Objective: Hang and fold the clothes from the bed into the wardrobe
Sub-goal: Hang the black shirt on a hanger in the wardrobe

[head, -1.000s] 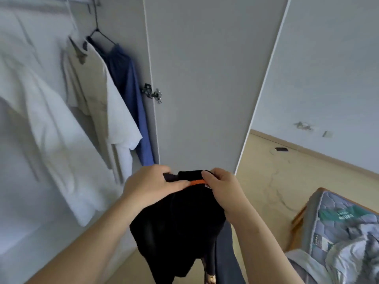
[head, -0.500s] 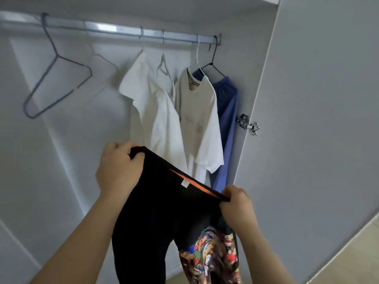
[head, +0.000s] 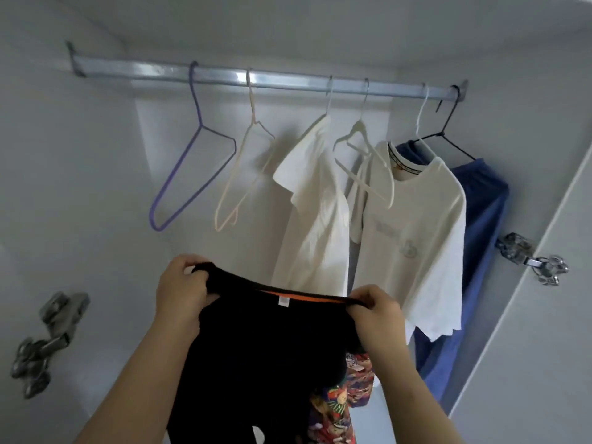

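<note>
Overhead: I see the wardrobe rail [head: 288, 80] spanning the compartment, with six hangers hooked on it.
Left hand: my left hand [head: 182, 290] has its fingers curled round one end of the neckline of the black T-shirt [head: 256, 354].
Right hand: my right hand [head: 379, 318] pinches the other end of the same neckline, thumb and fingers closed on the fabric.
Task garment: black T-shirt held stretched between both hands, in front of and below the rail; orange inner collar band and a small white label face me; a colourful print shows at its lower right.
Free hangers: purple hanger [head: 195, 174] and cream hanger [head: 243, 174], bare, side by side at the left of the rail.
Hung clothes: white shirt [head: 315, 219], then a bare white hanger [head: 362, 161] overlapping the cream T-shirt [head: 413, 238], then blue garment [head: 480, 238] on a black hanger at the far right.
Obstruction: black T-shirt covers the lower part of the compartment.
Fittings: metal hinge [head: 531, 257] at the right edge; another hinge [head: 48, 338] on the left.
</note>
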{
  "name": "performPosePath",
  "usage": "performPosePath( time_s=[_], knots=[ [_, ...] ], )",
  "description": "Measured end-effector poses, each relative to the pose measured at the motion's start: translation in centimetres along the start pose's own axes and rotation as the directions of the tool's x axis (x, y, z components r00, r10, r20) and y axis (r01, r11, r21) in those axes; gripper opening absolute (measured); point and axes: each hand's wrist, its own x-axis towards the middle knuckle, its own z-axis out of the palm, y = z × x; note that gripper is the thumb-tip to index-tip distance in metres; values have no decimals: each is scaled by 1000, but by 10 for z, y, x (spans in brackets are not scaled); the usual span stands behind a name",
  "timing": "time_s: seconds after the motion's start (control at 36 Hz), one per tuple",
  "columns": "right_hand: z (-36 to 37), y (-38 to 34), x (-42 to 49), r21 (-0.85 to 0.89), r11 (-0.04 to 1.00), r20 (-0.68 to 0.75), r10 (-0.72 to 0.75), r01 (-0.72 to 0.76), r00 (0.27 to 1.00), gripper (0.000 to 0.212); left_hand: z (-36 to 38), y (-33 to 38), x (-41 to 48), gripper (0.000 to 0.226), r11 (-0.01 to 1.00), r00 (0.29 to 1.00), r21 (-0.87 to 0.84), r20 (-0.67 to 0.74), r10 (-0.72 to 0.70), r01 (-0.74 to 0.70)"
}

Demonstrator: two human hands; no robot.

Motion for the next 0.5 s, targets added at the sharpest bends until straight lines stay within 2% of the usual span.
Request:
performPosePath(
  time_s=[0.06, 0.11, 0.19, 0.25, 0.33, 0.42, 0.5],
  knots=[
    [9, -8, 6, 26, 1000, 68, 7, -9, 998, 26, -4, 2, 7, 32, 989, 996, -128, -33, -77, 72],
    [13, -18, 13, 22, 1000, 205, -19, 15, 979, 21, -6, 6, 12, 31, 975, 991, -201, -72, -114, 98],
    [16, -38, 25, 8, 998, 488, -54, 57, 871, 7, -6, 13, 19, 26, 967, 986, -245, -128, -105, 71],
    [21, -48, 33, 78, 996, 614, -89, 52, 784, 12, -3, 18, 20, 23, 967, 982, -251, -168, -82, 37],
    [34, -59, 48, 225, 974, 670, -141, -18, 729, 29, 5, 28, 17, 22, 966, 982, -259, -177, -59, 11],
    [47, -63, 63, 228, 974, 679, -150, -12, 718, 55, 11, 37, 17, 23, 963, 981, -271, -187, -49, -3],
    [53, -56, 74, 207, 977, 643, -100, -47, 760, 76, 11, 38, 17, 19, 958, 974, -286, -213, -72, 8]
  ],
)
